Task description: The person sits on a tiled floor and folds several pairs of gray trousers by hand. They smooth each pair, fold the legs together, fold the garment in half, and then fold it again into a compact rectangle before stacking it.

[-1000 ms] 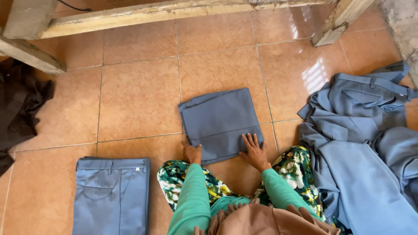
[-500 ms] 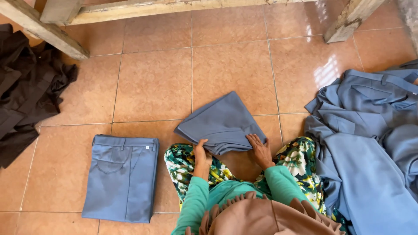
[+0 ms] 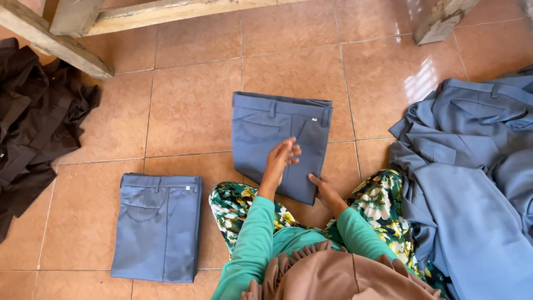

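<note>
Blue folded trousers (image 3: pixel 280 141) lie under left hand (image 3: pixel 280 161) and right hand (image 3: pixel 326 191).

1 head-worn camera, looking steeply down

It sits above a person seated on the tiled floor (image 3: pixel 189 116), facing forward and down past the green sleeves; close enough that the lap fills the lower edge; wooden beams (image 3: pixel 150 12) cross the top; no 2nd view shares the scene.

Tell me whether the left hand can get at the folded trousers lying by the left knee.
Probably yes. The left hand hovers over the middle trousers, and bare tile lies between it and the folded trousers beside the knee. Nothing blocks a sweep leftward.
</note>
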